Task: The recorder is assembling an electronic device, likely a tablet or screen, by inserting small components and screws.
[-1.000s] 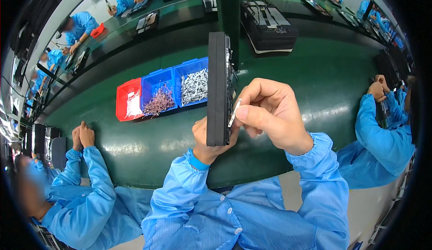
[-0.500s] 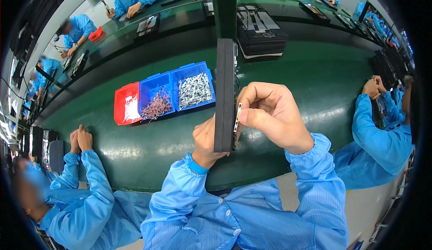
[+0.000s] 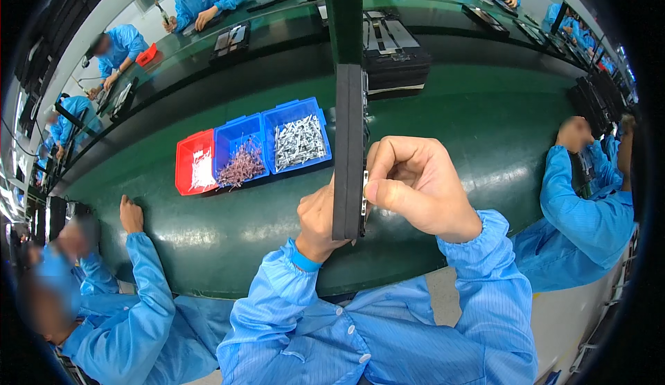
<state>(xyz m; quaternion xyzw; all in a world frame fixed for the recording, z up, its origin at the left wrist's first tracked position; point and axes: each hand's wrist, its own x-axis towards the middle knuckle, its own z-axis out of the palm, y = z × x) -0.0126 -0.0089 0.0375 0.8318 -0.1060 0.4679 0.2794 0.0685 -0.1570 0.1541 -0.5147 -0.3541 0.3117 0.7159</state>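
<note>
My left hand (image 3: 317, 220) grips a thick black flat device housing (image 3: 348, 153), stood on edge so that its flat faces point left and right. The housing hides most of that hand's fingers. On the housing's right-hand side, my right hand (image 3: 419, 194) pinches a small silvery strip with holes (image 3: 365, 190) between thumb and forefinger. The strip lies upright along the housing and appears to touch it. To the left stand a red bin of small white pieces (image 3: 185, 167), a blue bin of pinkish-brown bits (image 3: 239, 123) and a blue bin of silvery strips (image 3: 298, 105).
Behind the housing rises a green post (image 3: 344, 18). A stack of black housings (image 3: 396, 70) lies beside it on the green bench (image 3: 485, 136). Co-workers in blue sit close on my left and right, with more across the bench, where further devices (image 3: 231, 39) lie.
The silvery strip has gone from tilted to upright against the housing, my right hand shifting slightly down. The left neighbour's hands have parted.
</note>
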